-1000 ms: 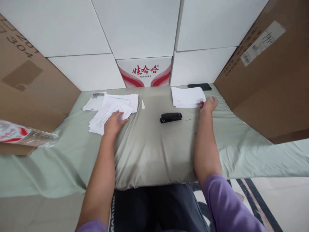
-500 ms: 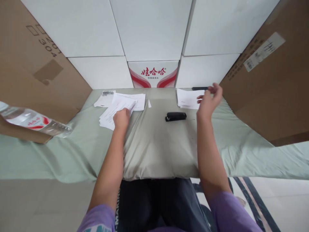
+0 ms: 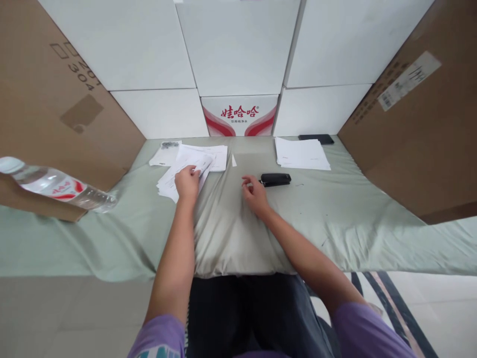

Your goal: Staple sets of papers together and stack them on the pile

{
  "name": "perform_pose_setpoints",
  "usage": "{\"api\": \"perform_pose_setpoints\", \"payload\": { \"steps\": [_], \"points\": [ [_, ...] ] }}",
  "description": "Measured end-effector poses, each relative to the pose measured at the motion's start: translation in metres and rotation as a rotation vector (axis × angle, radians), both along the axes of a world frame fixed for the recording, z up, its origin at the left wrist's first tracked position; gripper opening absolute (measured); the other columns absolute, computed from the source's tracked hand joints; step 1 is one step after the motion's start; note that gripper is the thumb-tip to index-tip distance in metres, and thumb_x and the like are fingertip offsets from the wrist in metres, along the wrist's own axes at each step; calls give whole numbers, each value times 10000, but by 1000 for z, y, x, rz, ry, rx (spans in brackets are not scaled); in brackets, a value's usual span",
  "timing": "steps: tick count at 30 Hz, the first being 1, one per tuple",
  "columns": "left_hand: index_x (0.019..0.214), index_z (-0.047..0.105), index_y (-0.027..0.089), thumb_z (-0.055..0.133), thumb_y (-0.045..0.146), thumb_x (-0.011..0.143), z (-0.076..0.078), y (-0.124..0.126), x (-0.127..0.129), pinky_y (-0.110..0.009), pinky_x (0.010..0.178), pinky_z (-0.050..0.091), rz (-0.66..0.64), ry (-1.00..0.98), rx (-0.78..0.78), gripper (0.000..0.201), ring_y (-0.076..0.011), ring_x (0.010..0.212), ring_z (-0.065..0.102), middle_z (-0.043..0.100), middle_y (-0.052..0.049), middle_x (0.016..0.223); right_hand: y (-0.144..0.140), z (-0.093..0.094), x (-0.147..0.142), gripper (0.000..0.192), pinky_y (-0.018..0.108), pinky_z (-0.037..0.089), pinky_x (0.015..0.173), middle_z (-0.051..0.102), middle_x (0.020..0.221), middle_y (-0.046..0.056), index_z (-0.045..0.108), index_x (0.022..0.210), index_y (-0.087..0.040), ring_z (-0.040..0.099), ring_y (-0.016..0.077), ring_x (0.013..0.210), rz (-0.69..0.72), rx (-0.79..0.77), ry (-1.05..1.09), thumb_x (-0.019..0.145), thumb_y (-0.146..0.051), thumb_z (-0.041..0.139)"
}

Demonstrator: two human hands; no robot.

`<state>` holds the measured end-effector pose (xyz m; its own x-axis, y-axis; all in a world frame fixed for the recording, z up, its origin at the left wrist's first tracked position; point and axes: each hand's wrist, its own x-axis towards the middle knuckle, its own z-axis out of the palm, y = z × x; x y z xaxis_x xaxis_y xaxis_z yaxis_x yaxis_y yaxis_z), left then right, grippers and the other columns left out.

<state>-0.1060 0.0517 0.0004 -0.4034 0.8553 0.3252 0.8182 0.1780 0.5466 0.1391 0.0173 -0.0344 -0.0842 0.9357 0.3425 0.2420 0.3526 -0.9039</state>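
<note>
the desk wears a matt pale-green cloth, creased and soft. the papers under the left hand are thin matt white sheets, as is the stack far right. the stapler looks black smooth plastic. the bottle is clear glossy plastic. the boxes are rough brown cardboard.

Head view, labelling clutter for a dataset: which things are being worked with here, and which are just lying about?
In hand:
left hand on the loose printed sheets
right hand empty, beside the black stapler

Lying about:
neat paper stack
dark phone
water bottle
paper scrap
cardboard boxes
</note>
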Motion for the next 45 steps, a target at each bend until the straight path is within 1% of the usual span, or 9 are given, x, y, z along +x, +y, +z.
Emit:
{"api": "perform_pose_setpoints", "payload": {
  "steps": [5,10,16,21,26,34,39,42,45],
  "points": [
    [947,739,222,529,417,900,9,-6,8,-380,781,458,97,7,-13,290,-295,894,660,749,-116,918,2,3,2,254,241,351,523,579,880,-9,570,1082,-211,451,76,516,-13,-68,46,842,-251,495],
    [1059,679,219,462,322,950,18,-13,15,-377,809,452,159,40,122,264,-284,909,654,724,-125,919,0,3,0,244,250,375,551,593,868,-7,581,1062,-216,456,86,531,1,-47,16,835,-256,502],
    [1060,647,177,488,376,968,25,-22,29,-304,865,459,-125,-139,582,271,-197,945,653,695,-90,983,0,8,1,242,267,428,572,644,908,26,600,1056,-208,534,117,613,6,-17,18,845,-306,535],
    [1019,614,161,560,514,917,24,-19,44,-251,759,486,-275,-482,725,371,-141,824,637,663,-33,894,1,24,14,423,304,505,688,619,1280,105,589,1210,-233,623,190,943,34,31,115,833,-417,637],
    [1027,602,201,620,513,857,18,-13,49,-218,596,447,-370,-726,493,356,-122,647,603,652,7,751,7,36,28,343,288,477,644,710,990,74,687,1058,-206,618,160,785,204,-48,318,844,-470,646],
    [1073,614,199,605,491,829,12,-14,59,-251,548,443,-463,-814,136,380,-162,597,617,684,-14,734,13,36,35,287,243,365,433,659,653,18,698,897,-164,529,123,502,205,-293,404,739,-404,694],
    [1098,649,196,502,451,899,9,-9,35,-348,874,503,-311,-304,30,355,-243,1030,666,726,-100,1073,17,30,34,265,235,316,400,633,620,-6,691,924,-167,452,93,435,175,-323,445,753,-367,661],
    [1307,577,195,677,474,784,2,-7,15,-485,1103,360,-211,69,-182,601,-351,1397,421,538,-174,1451,18,29,34,251,235,307,400,615,609,-11,677,900,-168,450,93,438,121,-346,508,739,-360,665],
    [1418,500,199,649,508,816,-7,-5,3,-534,1139,309,-226,187,-324,693,-364,1477,291,378,-170,1579,19,31,35,241,234,297,404,606,620,-7,662,890,-166,447,92,456,63,-359,565,725,-341,664]
  ]
}}
